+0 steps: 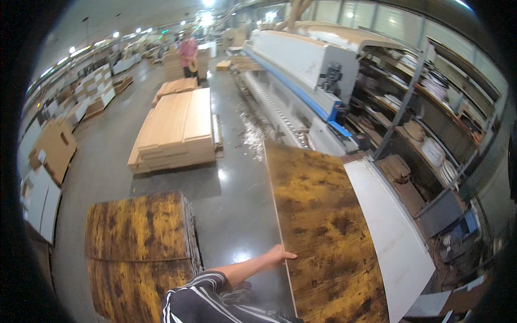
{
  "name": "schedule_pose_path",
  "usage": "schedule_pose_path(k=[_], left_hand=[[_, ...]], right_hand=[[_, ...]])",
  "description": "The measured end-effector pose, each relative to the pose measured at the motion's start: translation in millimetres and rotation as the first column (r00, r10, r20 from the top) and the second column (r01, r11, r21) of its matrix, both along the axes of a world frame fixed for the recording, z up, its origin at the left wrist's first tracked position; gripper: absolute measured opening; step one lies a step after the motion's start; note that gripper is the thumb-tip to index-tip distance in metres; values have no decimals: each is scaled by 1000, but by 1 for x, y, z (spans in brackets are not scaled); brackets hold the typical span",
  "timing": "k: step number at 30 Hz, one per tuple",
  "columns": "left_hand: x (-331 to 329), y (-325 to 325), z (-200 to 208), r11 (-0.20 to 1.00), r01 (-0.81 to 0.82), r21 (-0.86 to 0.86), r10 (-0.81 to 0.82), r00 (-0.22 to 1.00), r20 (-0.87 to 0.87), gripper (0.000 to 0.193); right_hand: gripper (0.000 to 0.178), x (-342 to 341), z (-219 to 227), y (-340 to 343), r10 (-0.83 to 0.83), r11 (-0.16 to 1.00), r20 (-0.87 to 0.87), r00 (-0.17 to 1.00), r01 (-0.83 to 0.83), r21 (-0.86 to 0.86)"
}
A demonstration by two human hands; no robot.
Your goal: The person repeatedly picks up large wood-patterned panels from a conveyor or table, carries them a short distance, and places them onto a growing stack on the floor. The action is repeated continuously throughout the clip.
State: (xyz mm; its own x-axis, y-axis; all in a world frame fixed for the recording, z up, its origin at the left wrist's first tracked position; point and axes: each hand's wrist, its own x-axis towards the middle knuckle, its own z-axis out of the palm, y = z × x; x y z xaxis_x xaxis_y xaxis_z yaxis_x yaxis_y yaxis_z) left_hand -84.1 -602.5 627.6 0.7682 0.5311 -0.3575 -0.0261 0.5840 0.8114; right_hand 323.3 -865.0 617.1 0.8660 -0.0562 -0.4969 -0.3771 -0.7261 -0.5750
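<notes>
One hand [277, 255], the left, is closed on a mottled brown panel's [326, 229] left edge.

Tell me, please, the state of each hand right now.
Left hand: closed on the edge of the brown-patterned board.
Right hand: out of view, so cannot be told.

One hand [279, 255] — one held board [326, 226], two mottled stacks [137, 229], one machine [293, 60] — one distant person [188, 51]
</notes>
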Motion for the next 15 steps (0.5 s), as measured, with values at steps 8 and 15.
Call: schedule_pose_path(k=[8, 15], left_hand=[[-122, 48, 19, 933, -284, -222, 300, 953, 42, 33], [-224, 15, 8, 670, -613, -419, 691, 721, 52, 26]], right_hand=[[45, 1, 20, 82, 99, 995, 99, 990, -96, -39], [42, -2, 38, 188, 260, 963, 201, 945, -237, -130]])
